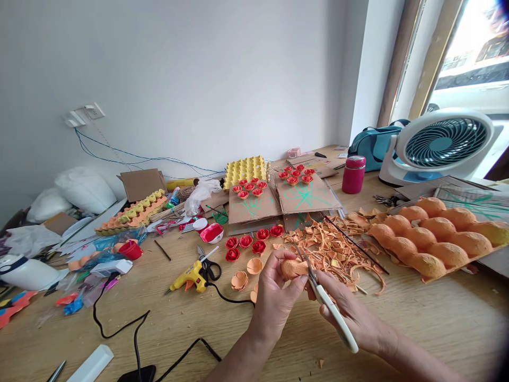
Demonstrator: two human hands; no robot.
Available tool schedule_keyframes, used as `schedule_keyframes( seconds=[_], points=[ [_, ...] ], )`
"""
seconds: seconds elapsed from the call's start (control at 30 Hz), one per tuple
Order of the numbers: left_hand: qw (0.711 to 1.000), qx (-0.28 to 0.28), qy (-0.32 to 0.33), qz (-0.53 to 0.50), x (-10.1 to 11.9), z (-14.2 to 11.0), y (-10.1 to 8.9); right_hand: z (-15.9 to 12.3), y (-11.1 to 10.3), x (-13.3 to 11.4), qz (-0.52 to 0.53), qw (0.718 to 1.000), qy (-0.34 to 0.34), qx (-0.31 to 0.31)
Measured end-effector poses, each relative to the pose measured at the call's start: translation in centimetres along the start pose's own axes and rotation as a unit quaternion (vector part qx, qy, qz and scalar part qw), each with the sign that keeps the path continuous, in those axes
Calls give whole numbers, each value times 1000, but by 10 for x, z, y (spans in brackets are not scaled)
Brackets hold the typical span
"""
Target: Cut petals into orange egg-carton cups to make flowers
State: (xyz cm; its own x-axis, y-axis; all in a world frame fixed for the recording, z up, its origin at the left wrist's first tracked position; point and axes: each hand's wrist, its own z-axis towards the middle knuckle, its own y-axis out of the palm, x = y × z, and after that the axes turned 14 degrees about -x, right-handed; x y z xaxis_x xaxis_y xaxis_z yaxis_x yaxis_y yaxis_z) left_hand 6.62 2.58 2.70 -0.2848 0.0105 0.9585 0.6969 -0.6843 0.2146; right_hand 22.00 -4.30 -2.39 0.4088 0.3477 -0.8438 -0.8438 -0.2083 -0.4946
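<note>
My left hand [274, 302] pinches an orange egg carton cup [293, 269] above the table. In my right hand [352, 313] is a pair of white-handled scissors [331, 307], its blades at the cup's right edge. Behind both hands spreads a heap of orange carton scraps [330, 244]. Left of the cup lie cut petal cups [239, 280] in orange and several red paper roses [259, 247]. Two cardboard pieces [254, 207] with green scribbles carry more red roses [307, 179].
A yellow glue gun [191, 278] with a black cord and black scissors [210, 269] lie to the left. An orange egg tray [437, 228] sits at the right, near a pink flask [353, 175] and a white fan [441, 143]. A bowl of red paint [212, 233] stands mid-table.
</note>
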Motion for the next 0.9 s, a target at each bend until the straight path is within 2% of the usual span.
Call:
schedule_keyframes(
  seconds=[0.23, 0.57, 0.9],
  points=[
    [998, -7, 0, -64, 4, -1, 8, 1, 1, 1, -17, 1000, -18, -2],
    [997, 27, 40, 60, -1, -10, 8, 1, 0, -3, -19, 1000, -23, -9],
    [999, 15, 25, 23, -5, -6, 7, 1, 0, -3, -20, 999, -26, 3]
  ],
)
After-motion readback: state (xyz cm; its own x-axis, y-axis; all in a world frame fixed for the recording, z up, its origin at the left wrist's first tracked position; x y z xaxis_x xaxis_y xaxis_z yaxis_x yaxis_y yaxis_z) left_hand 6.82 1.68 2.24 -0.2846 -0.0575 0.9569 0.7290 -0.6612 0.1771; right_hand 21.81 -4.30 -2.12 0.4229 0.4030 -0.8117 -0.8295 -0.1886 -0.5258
